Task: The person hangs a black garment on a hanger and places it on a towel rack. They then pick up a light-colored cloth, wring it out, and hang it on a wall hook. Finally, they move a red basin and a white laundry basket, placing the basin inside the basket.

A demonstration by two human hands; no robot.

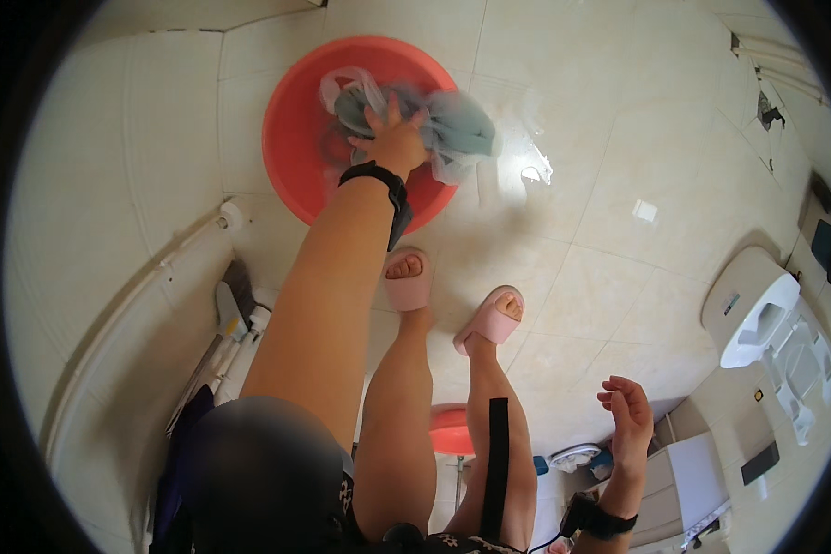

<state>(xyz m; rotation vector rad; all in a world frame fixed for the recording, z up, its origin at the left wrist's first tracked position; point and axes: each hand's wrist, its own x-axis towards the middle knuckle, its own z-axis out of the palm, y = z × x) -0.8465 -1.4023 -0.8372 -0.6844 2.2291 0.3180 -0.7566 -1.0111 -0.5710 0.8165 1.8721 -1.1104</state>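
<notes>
A round red basin (295, 175) stands on the tiled floor at the far middle-left. In it lies a bundle of grey-green cloth (462, 125) with sheer, whitish see-through material (365, 88) around it. Part of the bundle hangs over the basin's right rim. My left hand (395, 143), with a black band at the wrist, rests on top of this bundle with its fingers spread. My right hand (628, 415) is raised at the lower right, well away from the basin. Its fingers are loosely bent, and nothing shows in them.
Wet, shiny patches (526, 166) mark the floor right of the basin. My feet stand in pink slippers (491, 323) just nearer. A brush (235, 291) and a pipe (171, 258) line the left wall. A red stool (451, 431) is behind my legs. White plastic fixtures (752, 305) stand at right.
</notes>
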